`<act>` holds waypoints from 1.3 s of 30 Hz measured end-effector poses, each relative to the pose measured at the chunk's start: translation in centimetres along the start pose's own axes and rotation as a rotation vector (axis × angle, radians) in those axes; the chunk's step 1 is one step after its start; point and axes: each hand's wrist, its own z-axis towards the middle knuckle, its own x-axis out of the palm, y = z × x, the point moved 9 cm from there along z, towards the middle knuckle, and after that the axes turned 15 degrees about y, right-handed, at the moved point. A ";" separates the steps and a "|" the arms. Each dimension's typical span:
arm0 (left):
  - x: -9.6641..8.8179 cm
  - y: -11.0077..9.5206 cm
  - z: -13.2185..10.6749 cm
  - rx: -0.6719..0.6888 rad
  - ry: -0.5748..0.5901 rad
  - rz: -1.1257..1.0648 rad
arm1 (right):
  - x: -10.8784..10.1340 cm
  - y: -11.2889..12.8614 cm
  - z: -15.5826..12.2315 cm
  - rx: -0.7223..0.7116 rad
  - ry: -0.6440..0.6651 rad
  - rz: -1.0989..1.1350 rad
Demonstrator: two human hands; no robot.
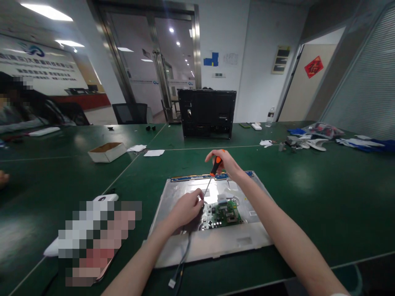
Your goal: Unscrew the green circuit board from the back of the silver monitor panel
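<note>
Green table (327, 189), right hand (229, 163) raised, gripping screwdriver (216, 166)

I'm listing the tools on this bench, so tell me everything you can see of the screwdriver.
The screwdriver has a black handle with orange parts, plastic or rubber by its look, and a thin, metal-looking shaft. The right hand holds the handle. The tool is tilted, handle up, its shaft slanting down over the silvery panel to the left hand, beside the green circuit board. The tip is hidden, so I cannot tell what it touches.
</note>
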 end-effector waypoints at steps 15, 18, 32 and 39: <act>0.4 0.2 0.2 0.099 0.003 -0.108 | 0.3 0.1 -0.5 -0.046 0.102 -0.191; 0.4 0.2 0.2 0.105 0.005 -0.099 | 0.5 0.3 -0.6 -0.046 0.100 -0.245; 0.4 0.0 -0.1 0.110 -0.012 -0.012 | 0.1 0.7 -0.8 -0.037 0.071 -0.359; 0.3 -0.5 -0.5 0.111 0.006 0.012 | 0.0 0.7 -0.9 -0.049 0.074 -0.375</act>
